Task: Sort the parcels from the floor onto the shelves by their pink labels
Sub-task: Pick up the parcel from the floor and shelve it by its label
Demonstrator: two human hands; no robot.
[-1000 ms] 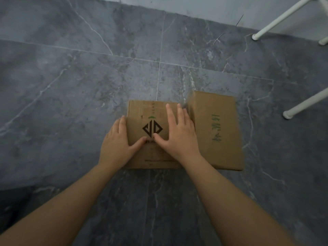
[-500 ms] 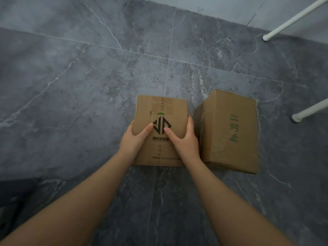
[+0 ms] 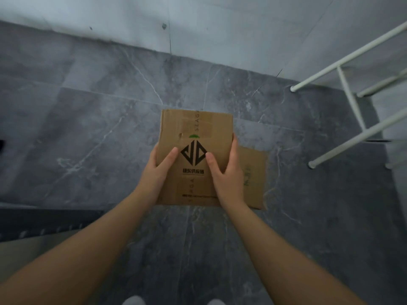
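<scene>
Both hands grasp 1 cardboard parcel [image 3: 196,137], black diamond logo up, above the grey floor [image 3: 88,128]: left hand [image 3: 157,170] on its left edge, right hand [image 3: 226,172] on its right. A 2nd parcel [image 3: 253,177] lies on the floor beneath, at right. White shelf frame [image 3: 350,100] at far right.

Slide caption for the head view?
Both hands, left hand and right hand, lift a logo-printed cardboard parcel above a second parcel.

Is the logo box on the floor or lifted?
Lifted: both hands grip the logo box, overlapping the second box below.
</scene>
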